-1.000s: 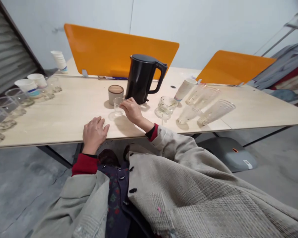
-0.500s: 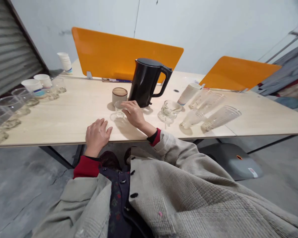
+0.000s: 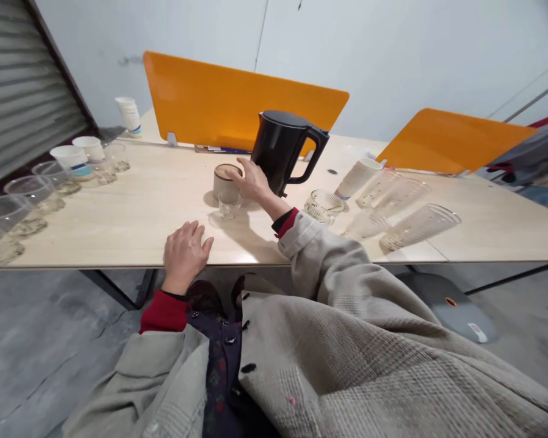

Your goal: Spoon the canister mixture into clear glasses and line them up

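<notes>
My right hand (image 3: 254, 178) reaches forward over the wooden table (image 3: 132, 207), its fingers curled on the brown lid of a beige canister (image 3: 222, 184). A small clear glass (image 3: 229, 205) stands alone just in front of the canister, below that hand. A black electric kettle (image 3: 281, 148) stands directly right of the canister, behind my right hand. My left hand (image 3: 186, 251) lies flat on the table's near edge, fingers spread and holding nothing.
Several clear glasses (image 3: 411, 222) and a white paper cup (image 3: 358, 176) lie tipped on the right. A ribbed glass bowl (image 3: 323, 205) sits near my right forearm. Plastic and paper cups (image 3: 73, 159) line the left edge. Orange dividers (image 3: 219, 100) stand behind.
My right hand let go of the small glass and moved forward onto the canister's lid. The glass stays on the table. My left hand has not moved.
</notes>
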The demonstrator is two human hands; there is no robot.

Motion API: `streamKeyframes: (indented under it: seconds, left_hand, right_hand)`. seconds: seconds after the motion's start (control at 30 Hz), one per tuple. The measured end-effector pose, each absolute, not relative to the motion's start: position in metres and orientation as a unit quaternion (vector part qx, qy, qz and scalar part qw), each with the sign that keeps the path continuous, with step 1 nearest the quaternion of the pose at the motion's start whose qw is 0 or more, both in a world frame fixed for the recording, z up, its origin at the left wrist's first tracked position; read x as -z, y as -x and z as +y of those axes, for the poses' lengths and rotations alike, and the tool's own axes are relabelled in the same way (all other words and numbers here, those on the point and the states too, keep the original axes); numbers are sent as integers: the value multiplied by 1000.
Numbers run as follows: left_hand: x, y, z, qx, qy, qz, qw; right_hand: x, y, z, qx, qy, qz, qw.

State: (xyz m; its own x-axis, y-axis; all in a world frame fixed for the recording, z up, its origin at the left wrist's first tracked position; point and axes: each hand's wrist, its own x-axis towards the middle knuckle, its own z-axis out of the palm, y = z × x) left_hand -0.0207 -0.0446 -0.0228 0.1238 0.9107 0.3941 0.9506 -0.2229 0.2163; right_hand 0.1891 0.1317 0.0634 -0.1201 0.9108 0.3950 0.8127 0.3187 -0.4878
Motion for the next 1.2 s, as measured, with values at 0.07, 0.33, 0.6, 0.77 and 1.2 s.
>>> streamKeyframes:
  seconds: [0.07, 0.33, 0.6, 0.77, 1.2]
  left_hand:
    - [23, 21, -45, 228, 749, -620, 41]
    - [22, 21, -45, 226, 751, -620, 32]
    - [23, 21, -46, 238, 742, -626, 31]
    - [22, 21, -45, 237, 745, -624, 21]
    - [21, 20, -46, 229, 746, -624, 32]
  right_hand:
    - [-63, -179, 141, -94, 586, -747, 299]
    - [-65, -167, 146, -99, 605, -745, 264]
    - [-71, -182, 145, -59, 598, -730, 324]
    - [-93, -200, 137, -7, 563, -748, 350]
    - [-120, -255, 78, 86, 454, -769, 441]
